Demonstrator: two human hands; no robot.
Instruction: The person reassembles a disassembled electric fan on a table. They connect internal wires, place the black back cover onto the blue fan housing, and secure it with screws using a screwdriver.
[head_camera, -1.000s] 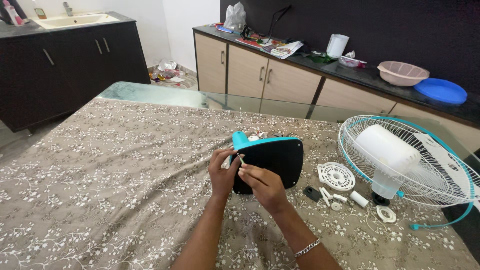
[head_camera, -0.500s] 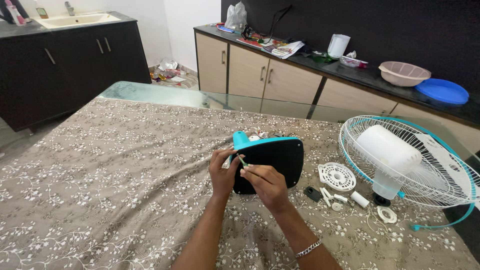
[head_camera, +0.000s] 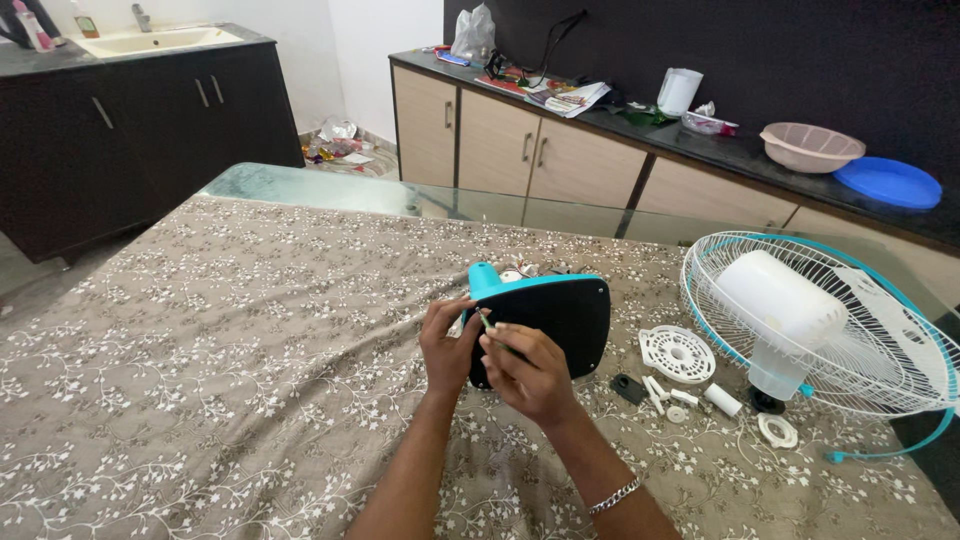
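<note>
Roughly mid-table: fan base (head_camera: 550, 320), black flat underside tipped up toward the camera, teal plastic rim along its top edge, standing on a brown cloth (head_camera: 220, 340) printed with small white flowers. Left hand (head_camera: 448, 345) curled against the base's left edge, fingers bent, steadying it. Right hand (head_camera: 530, 372) just in front of the base, fingers pinched shut around a thin pale stick-like tool (head_camera: 486, 322); tip touching the base near its upper left corner. Silver chain bracelet (head_camera: 613, 496) on the right wrist.

Right of the base: round white slotted disc (head_camera: 676, 353), small white plastic bits (head_camera: 690, 400), a white ring (head_camera: 777, 430), a small black piece (head_camera: 628, 387). Farther right: round white wire fan guard (head_camera: 880, 340) with teal rim, smooth white motor housing (head_camera: 775, 300) inside it.

Behind the base, on the dark counter: pink bowl (head_camera: 812, 146), contents not visible; flat blue lid (head_camera: 890, 182) beside it.
</note>
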